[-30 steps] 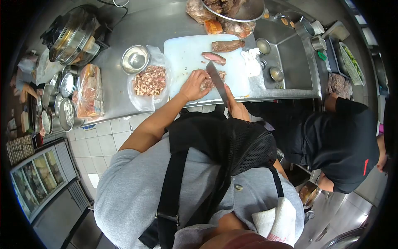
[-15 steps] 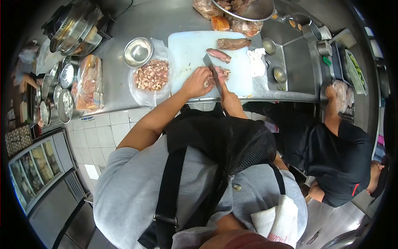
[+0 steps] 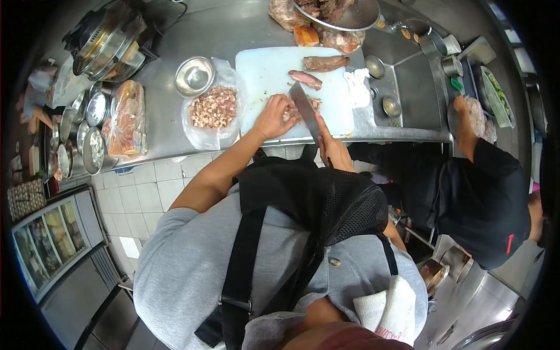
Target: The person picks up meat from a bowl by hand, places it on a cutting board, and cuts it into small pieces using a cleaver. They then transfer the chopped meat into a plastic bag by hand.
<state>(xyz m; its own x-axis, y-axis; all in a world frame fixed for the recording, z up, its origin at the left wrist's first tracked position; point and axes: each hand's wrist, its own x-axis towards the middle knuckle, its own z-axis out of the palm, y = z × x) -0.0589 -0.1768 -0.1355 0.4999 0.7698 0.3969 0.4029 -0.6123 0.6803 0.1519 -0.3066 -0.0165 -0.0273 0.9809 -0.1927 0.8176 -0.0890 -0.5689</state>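
On the white cutting board (image 3: 262,67), my left hand (image 3: 274,115) has its fingers curled over a piece of meat (image 3: 290,114). My right hand (image 3: 334,149) grips a cleaver (image 3: 305,109), its broad blade angled up and left beside the left fingers. Cut meat (image 3: 315,104) shows just right of the blade. Farther back on the board lie a pink-faced meat slice (image 3: 305,80) and a longer brown meat piece (image 3: 326,63). Left of the board, diced meat (image 3: 213,107) is heaped on a plastic bag (image 3: 223,135).
A metal bowl (image 3: 195,77) stands behind the diced meat. Bagged meat (image 3: 126,119) and several metal pots lie farther left. At the right are a white cloth (image 3: 356,88) and a sink (image 3: 411,87). A co-worker in black (image 3: 484,198) stands close on my right, handling a bag (image 3: 477,119).
The cleaver has turned so more of its blade face shows, and my right hand has shifted slightly right and down. The co-worker has leaned farther to the right.
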